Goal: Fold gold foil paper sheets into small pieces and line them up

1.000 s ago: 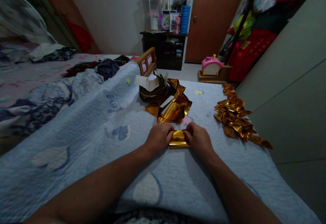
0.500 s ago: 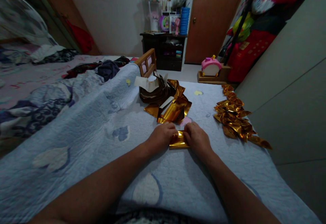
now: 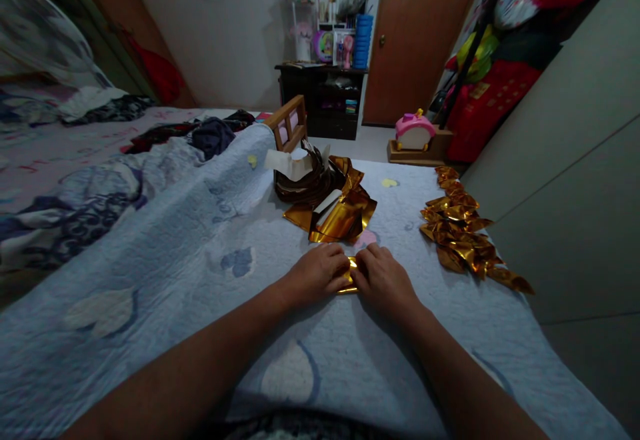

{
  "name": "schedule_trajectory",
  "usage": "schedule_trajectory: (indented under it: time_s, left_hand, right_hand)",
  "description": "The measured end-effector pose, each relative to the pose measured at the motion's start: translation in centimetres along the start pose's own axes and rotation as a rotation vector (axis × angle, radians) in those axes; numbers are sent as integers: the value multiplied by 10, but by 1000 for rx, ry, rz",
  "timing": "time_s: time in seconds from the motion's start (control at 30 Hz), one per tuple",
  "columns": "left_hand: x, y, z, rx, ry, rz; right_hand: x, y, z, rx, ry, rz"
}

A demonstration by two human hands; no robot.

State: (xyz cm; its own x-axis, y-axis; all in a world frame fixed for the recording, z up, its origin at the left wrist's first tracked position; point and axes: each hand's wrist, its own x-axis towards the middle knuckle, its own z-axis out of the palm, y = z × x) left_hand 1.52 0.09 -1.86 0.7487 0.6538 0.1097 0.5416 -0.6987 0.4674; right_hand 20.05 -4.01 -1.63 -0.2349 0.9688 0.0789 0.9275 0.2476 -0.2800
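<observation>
A small folded sheet of gold foil paper (image 3: 350, 281) lies on the blue quilt, mostly covered by my fingers. My left hand (image 3: 320, 270) grips its left side, and my right hand (image 3: 384, 277) grips its right side with the fingers curled. Only a narrow strip of shiny gold shows between the hands. Just beyond them sits a loose pile of gold foil sheets (image 3: 343, 217), with a dark brown curled stack of paper (image 3: 305, 183) behind it. To the right, folded gold foil pieces (image 3: 460, 227) form a row along the bed's edge.
The quilt (image 3: 210, 333) covers the bed, with a wooden headboard-like rail (image 3: 289, 123) at its far end. Crumpled clothes (image 3: 213, 137) lie on the left. A pink toy (image 3: 415, 130) stands past the far edge. A pale cabinet (image 3: 565, 207) borders the right side.
Both hands have come closer together over the gold foil paper, covering more of it. The left fingers have slid toward the near edge. The piles have not moved.
</observation>
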Motion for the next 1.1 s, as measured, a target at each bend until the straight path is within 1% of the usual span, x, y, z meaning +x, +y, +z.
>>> schedule_trajectory:
  time_s: [0.2, 0.37, 0.63, 0.93, 1.1]
  left_hand:
    - [-4, -5, 3, -39, -3, -17]
    - [-6, -11, 4, -94, -29, -2]
    - [-7, -20, 0, -124, -93, 36]
    - [-7, -26, 1, -163, -104, 36]
    - [-7, -26, 2, -161, -114, 32]
  right_hand:
    - [-3, -4, 4, -83, 12, -23]
    - [-7, -11, 4, -121, 7, -7]
    - [-13, -16, 4, -107, 27, 5]
    - [-11, -10, 5, -82, 31, 3]
    - [-12, 2, 0, -40, -14, 9]
